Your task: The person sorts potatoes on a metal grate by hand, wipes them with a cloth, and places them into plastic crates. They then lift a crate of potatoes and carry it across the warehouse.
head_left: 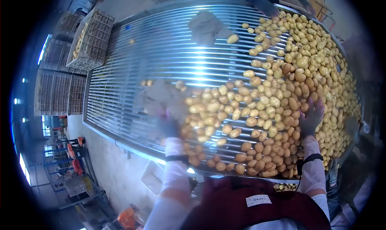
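My left hand (169, 125), in a dark glove with bare fingertips, grips the lower edge of a grey cloth (163, 96) over the metal bars. Both hand and cloth are blurred. Loose potatoes (209, 105) lie just right of the cloth. Further right, my gloved right hand (311, 118) rests on the edge of the large potato heap (333, 93), fingers spread and pointing away from me. The potatoes under its palm are hidden. Below both hands, more potatoes (257, 157) line the near edge of the roller table (120, 75).
Across the table, another person's gloved hand (263, 6) reaches toward the heap. A second grey cloth (207, 27) lies on the bars beside a single potato (232, 38). Stacked plastic crates (60, 92) stand at the left end, with a potato-filled crate (93, 39) above.
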The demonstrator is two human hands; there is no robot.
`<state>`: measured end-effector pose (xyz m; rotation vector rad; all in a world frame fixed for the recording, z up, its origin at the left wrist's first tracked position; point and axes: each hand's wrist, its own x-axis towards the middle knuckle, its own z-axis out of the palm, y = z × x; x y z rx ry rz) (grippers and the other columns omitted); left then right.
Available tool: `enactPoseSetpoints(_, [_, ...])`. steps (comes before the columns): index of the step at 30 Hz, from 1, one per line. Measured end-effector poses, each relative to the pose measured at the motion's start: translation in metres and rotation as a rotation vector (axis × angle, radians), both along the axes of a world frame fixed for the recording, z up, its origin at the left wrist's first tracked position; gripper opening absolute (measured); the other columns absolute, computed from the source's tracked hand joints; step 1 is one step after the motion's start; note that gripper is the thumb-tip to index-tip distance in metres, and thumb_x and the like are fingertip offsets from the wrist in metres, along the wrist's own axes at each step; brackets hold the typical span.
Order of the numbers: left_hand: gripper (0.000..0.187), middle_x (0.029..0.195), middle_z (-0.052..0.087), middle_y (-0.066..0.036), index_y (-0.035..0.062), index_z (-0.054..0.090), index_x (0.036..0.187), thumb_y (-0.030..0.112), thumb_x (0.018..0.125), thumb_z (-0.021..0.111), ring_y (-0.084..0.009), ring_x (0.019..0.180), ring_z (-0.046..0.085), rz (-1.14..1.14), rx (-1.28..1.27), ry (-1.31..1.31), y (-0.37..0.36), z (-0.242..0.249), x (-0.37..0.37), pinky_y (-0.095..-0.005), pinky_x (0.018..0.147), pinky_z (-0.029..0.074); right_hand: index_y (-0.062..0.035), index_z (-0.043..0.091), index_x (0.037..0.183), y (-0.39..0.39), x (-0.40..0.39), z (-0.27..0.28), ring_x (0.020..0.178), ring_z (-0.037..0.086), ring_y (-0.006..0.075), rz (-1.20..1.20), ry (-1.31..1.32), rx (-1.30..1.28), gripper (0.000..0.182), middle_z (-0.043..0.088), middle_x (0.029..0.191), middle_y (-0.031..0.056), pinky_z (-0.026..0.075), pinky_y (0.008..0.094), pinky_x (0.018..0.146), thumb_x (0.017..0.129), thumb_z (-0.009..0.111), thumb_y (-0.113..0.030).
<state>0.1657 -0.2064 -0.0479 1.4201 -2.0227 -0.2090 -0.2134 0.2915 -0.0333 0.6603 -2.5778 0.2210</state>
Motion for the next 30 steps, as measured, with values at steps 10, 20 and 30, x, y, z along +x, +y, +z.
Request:
enactPoseSetpoints(10, [0.034,0.096,0.060,-0.016,0.0013,0.058,0.122,0.025,0.097,0.054,-0.0261,0.091,0.061,-0.615,0.770,0.500,0.123,0.054,-0.097,-0.0363,0.078,0.050,-0.0261,0.045,0.144,0.001,-0.001,0.001,0.133,0.031,0.0513,0.003,-0.048,0.064,0.078,0.034,0.151,0.0223,0.028,0.0613,0.107,0.077,0.071,-0.055])
enactPoseSetpoints(20, [0.055,0.149,0.032,-0.018,0.0026,0.034,0.147,0.039,0.105,0.036,-0.0272,0.138,0.033,0.198,0.756,1.178,-0.083,0.158,0.074,-0.0363,0.110,0.034,-0.0199,0.044,0.144,0.000,0.013,0.008,0.135,0.032,0.0453,0.006,-0.093,0.067,0.070,0.031,0.150,0.0247,0.029,0.0550,0.110,0.082,0.071,-0.036])
enactPoseSetpoints(30, [0.046,0.121,0.056,-0.022,0.0077,0.048,0.138,0.030,0.098,0.053,-0.0404,0.114,0.050,-0.366,0.302,-0.278,0.077,0.031,0.101,-0.0494,0.096,0.041,-0.0105,0.057,0.123,-0.209,0.194,0.081,0.109,0.057,0.0297,0.906,-0.558,-0.012,0.038,0.057,0.118,0.0113,0.049,0.0419,0.087,0.085,0.057,-0.011])
